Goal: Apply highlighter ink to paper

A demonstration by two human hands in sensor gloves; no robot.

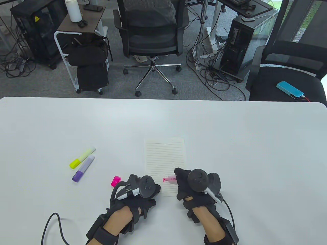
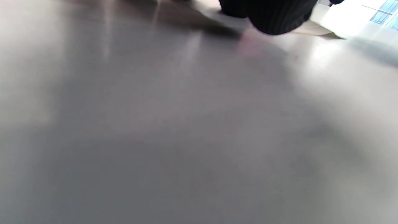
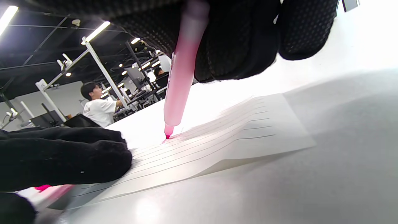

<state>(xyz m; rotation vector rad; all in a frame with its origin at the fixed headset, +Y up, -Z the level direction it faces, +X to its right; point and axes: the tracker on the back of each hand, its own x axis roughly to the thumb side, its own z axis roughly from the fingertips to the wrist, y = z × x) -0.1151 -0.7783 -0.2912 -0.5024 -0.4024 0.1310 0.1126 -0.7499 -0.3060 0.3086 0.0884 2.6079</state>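
A lined paper sheet [image 1: 164,158] lies on the white table [image 1: 230,143]. My right hand [image 1: 187,183] grips an uncapped pink highlighter [image 1: 170,179], its tip touching the paper's lower part. In the right wrist view the pink highlighter [image 3: 182,81] stands nearly upright with its tip on the paper [image 3: 242,130]. My left hand [image 1: 143,188] rests on the paper's lower left edge and holds nothing that I can see. It also shows in the right wrist view [image 3: 62,155]. In the left wrist view only a gloved fingertip [image 2: 273,15] shows.
A pink cap [image 1: 115,181] lies left of my left hand. A yellow highlighter [image 1: 82,157] and a purple highlighter [image 1: 83,168] lie capped further left. Office chairs and computer towers stand beyond the table's far edge.
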